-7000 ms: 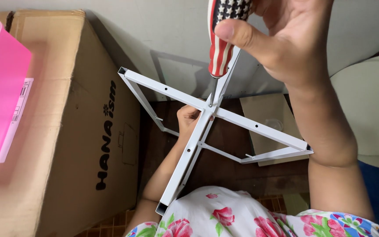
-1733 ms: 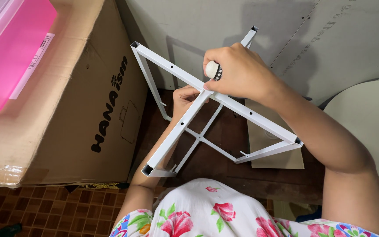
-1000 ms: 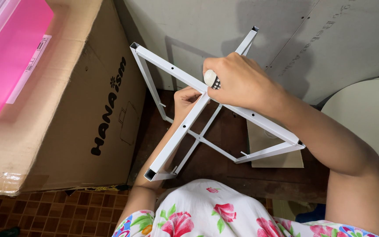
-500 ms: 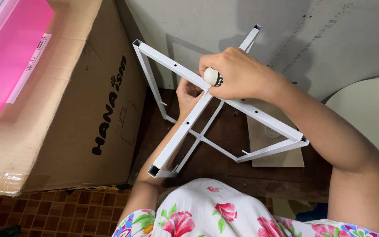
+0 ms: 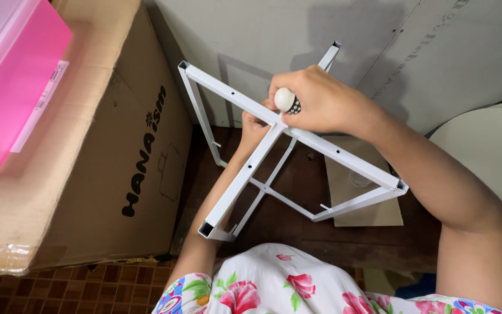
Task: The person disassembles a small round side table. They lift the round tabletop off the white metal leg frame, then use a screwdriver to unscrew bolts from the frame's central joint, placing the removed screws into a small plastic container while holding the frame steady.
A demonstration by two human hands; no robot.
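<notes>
Gripping a screwdriver (image 5: 287, 100) at the white frame's (image 5: 344, 157) crossing, right hand (image 5: 315, 102) fisted; left hand (image 5: 252, 129) clutches beneath.

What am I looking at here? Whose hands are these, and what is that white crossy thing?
The camera sits on a person's head and looks down, so you see that person's own arms and flowery clothes at the bottom. The white thing is a metal frame made of square bars that cross in the middle. The right hand is closed around a screwdriver handle, pointing it straight down at the crossing; only its rounded top end shows. The left hand reaches up from under the bars, close to that same spot. On the left stands a big cardboard box with a pink plastic bin on top. Below the frame lies a flat piece of cardboard on a dark floor.
</notes>
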